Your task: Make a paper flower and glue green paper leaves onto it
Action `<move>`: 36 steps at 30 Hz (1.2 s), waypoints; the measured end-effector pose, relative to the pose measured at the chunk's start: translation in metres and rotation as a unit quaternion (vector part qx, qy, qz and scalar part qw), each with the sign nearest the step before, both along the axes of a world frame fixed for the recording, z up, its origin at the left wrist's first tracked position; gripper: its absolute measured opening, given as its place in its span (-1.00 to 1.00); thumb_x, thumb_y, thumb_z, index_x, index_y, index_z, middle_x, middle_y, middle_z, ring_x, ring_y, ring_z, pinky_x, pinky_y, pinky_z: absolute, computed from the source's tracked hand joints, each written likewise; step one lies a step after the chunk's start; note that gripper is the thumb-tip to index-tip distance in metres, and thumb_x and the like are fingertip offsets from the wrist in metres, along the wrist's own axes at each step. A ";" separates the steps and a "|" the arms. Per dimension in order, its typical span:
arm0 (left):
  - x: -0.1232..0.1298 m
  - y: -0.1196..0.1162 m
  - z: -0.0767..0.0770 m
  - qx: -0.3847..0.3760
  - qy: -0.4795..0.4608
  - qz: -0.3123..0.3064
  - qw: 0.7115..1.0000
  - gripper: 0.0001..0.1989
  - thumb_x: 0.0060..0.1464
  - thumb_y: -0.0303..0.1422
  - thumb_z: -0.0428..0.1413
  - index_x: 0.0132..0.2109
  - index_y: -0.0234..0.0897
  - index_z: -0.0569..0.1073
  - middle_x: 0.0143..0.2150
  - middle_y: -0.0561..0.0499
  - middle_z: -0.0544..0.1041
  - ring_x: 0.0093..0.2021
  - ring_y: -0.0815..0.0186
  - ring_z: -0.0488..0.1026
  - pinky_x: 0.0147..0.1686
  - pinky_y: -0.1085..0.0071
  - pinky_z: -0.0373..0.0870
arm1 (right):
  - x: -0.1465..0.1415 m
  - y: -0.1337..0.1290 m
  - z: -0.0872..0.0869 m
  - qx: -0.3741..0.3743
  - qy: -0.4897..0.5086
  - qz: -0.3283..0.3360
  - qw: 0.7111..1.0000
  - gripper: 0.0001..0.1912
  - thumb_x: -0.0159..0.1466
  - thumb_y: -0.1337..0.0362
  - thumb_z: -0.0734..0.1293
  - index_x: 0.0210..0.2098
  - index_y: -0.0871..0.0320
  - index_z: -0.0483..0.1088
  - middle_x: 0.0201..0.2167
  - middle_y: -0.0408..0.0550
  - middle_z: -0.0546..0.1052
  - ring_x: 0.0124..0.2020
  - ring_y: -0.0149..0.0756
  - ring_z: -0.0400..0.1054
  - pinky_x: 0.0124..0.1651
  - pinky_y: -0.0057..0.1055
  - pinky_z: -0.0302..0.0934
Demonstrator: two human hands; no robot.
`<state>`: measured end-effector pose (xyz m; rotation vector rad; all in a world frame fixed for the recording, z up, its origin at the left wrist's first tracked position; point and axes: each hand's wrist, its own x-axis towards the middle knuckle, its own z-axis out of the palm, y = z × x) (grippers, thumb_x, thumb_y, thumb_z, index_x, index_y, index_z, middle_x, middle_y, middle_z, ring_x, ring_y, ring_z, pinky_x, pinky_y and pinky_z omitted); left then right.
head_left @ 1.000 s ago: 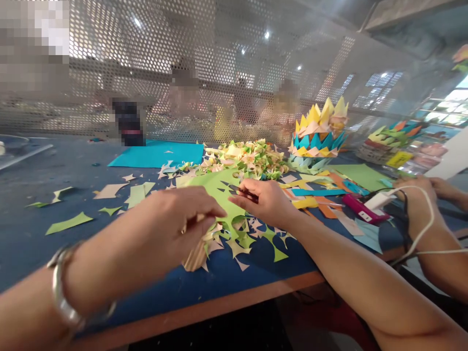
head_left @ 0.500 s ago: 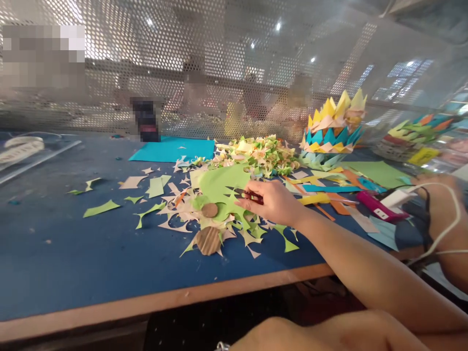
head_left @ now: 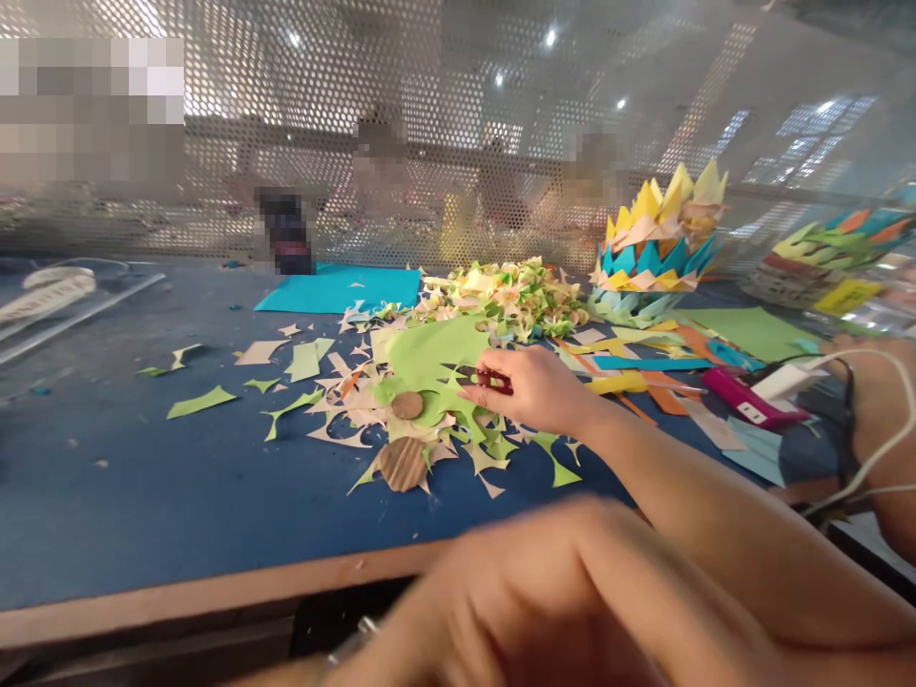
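My right hand (head_left: 533, 386) is closed around the dark red handles of small scissors (head_left: 462, 369), whose blades point left and stand slightly apart. Beneath the blades lies a light green paper sheet (head_left: 433, 348) on a heap of scraps. Close to it are a small brown disc (head_left: 407, 405) and a larger corrugated cardboard disc (head_left: 405, 464). My left hand (head_left: 536, 592) is large and blurred at the bottom, bent across in front of my right forearm. Its fingertips are hidden, and whether it touches the arm I cannot tell.
Behind the scraps are a mound of paper bits (head_left: 519, 298) and a blue sheet (head_left: 343, 289). Tiered paper-petal crafts (head_left: 651, 258) stand at the back right. Paper strips (head_left: 673, 363) and a magenta power strip (head_left: 751, 398) with a white plug lie near another person's arm (head_left: 884, 429).
My left hand has risen from the bottom edge and now covers more of the table edge and my right forearm. My right hand and the scissors have hardly moved.
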<state>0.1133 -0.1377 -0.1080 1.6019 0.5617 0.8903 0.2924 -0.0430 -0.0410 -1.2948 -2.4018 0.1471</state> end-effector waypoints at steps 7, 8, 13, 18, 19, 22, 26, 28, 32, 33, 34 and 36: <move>-0.036 0.050 0.103 0.135 0.370 0.134 0.909 -0.86 0.07 -0.33 0.13 -0.29 -0.21 0.59 -0.40 0.02 0.56 -0.48 0.31 0.40 -0.47 0.38 0.26 | 0.000 0.001 0.004 -0.013 -0.013 -0.036 0.999 -0.59 0.30 -0.08 0.31 -0.43 0.13 0.34 -0.58 -0.16 0.39 -0.55 -0.40 0.18 -0.44 -0.43 -0.06; -0.039 0.063 0.103 0.158 0.427 0.137 0.880 -0.81 0.08 -0.34 0.10 -0.26 -0.22 0.61 -0.35 -0.02 0.58 -0.43 0.27 0.43 -0.42 0.36 0.28 | 0.001 0.002 0.004 -0.009 -0.022 -0.038 0.999 -0.59 0.31 -0.09 0.30 -0.42 0.13 0.34 -0.58 -0.16 0.39 -0.55 -0.39 0.18 -0.45 -0.42 -0.06; -0.038 0.100 0.088 0.242 0.560 0.091 0.787 -0.67 0.03 -0.38 0.06 -0.10 -0.25 0.64 -0.15 -0.14 0.61 -0.18 0.10 0.53 -0.25 0.30 0.32 | 0.002 0.004 0.002 0.013 -0.064 -0.058 0.996 -0.59 0.33 -0.09 0.30 -0.39 0.13 0.34 -0.57 -0.12 0.40 -0.52 -0.34 0.22 -0.45 -0.40 -0.07; -0.033 0.110 0.079 0.271 0.555 0.064 0.784 -0.60 -0.02 -0.26 0.14 -0.03 -0.29 0.59 -0.15 -0.18 0.57 -0.15 0.08 0.51 -0.19 0.27 0.36 | 0.003 0.003 0.004 0.013 -0.066 -0.064 0.996 -0.63 0.34 -0.03 0.31 -0.40 0.14 0.33 -0.58 -0.12 0.41 -0.54 -0.36 0.23 -0.46 -0.39 -0.05; -0.033 0.112 0.077 0.273 0.548 0.063 0.788 -0.62 -0.02 -0.26 0.15 -0.05 -0.30 0.59 -0.15 -0.18 0.56 -0.16 0.08 0.50 -0.19 0.26 0.36 | 0.003 0.003 0.005 0.012 -0.066 -0.063 0.996 -0.63 0.34 -0.03 0.31 -0.40 0.14 0.33 -0.59 -0.12 0.40 -0.54 -0.36 0.23 -0.46 -0.39 -0.05; -0.037 0.117 0.073 0.276 0.517 0.050 0.808 -0.71 -0.03 -0.31 0.16 -0.14 -0.28 0.59 -0.18 -0.14 0.55 -0.19 0.13 0.48 -0.22 0.30 0.34 | 0.002 0.002 0.005 0.008 -0.066 -0.060 0.996 -0.63 0.34 -0.02 0.31 -0.40 0.14 0.33 -0.59 -0.12 0.40 -0.55 -0.37 0.23 -0.47 -0.39 -0.05; -0.045 0.122 0.072 0.268 0.447 0.067 0.851 -0.84 0.01 -0.33 0.16 -0.25 -0.24 0.57 -0.24 -0.05 0.56 -0.26 0.23 0.45 -0.27 0.36 0.31 | 0.001 0.001 0.007 0.006 -0.064 -0.068 0.996 -0.65 0.35 0.02 0.32 -0.42 0.14 0.33 -0.61 -0.15 0.37 -0.57 -0.38 0.22 -0.47 -0.40 -0.04; -0.050 0.123 0.075 0.250 0.396 0.110 0.877 -0.84 0.02 -0.26 0.19 -0.27 -0.22 0.57 -0.29 -0.01 0.57 -0.33 0.28 0.42 -0.34 0.38 0.27 | 0.000 0.000 0.008 0.007 -0.059 -0.071 0.996 -0.64 0.34 0.01 0.33 -0.44 0.14 0.32 -0.62 -0.16 0.36 -0.58 -0.39 0.22 -0.47 -0.41 -0.04; -0.062 0.124 0.082 0.211 0.306 0.203 0.906 -0.80 0.02 -0.16 0.24 -0.36 -0.20 0.53 -0.41 0.03 0.54 -0.43 0.32 0.36 -0.40 0.38 0.22 | -0.002 -0.002 0.005 0.004 -0.055 -0.066 0.996 -0.57 0.34 -0.05 0.32 -0.48 0.13 0.31 -0.64 -0.17 0.33 -0.60 -0.40 0.18 -0.50 -0.41 -0.09; -0.064 0.125 0.083 0.196 0.282 0.217 0.914 -0.78 0.01 -0.15 0.25 -0.38 -0.19 0.50 -0.44 0.04 0.53 -0.44 0.32 0.36 -0.41 0.38 0.22 | -0.004 -0.002 0.004 0.000 -0.057 -0.061 0.997 -0.56 0.34 -0.07 0.32 -0.49 0.13 0.31 -0.65 -0.17 0.32 -0.60 -0.41 0.17 -0.51 -0.41 -0.11; -0.065 0.125 0.083 0.180 0.255 0.229 0.922 -0.77 0.00 -0.14 0.26 -0.39 -0.18 0.48 -0.46 0.05 0.51 -0.45 0.32 0.37 -0.41 0.37 0.23 | -0.005 -0.004 0.003 -0.007 -0.058 -0.056 0.997 -0.55 0.33 -0.08 0.33 -0.50 0.13 0.31 -0.66 -0.18 0.32 -0.60 -0.41 0.16 -0.51 -0.40 -0.12; -0.066 0.126 0.082 0.144 0.199 0.250 0.936 -0.74 -0.02 -0.14 0.29 -0.38 -0.18 0.44 -0.48 0.06 0.50 -0.45 0.31 0.39 -0.43 0.37 0.24 | -0.010 -0.006 0.001 -0.026 -0.067 -0.046 0.996 -0.54 0.32 -0.09 0.34 -0.50 0.14 0.32 -0.65 -0.17 0.33 -0.59 -0.40 0.18 -0.50 -0.40 -0.12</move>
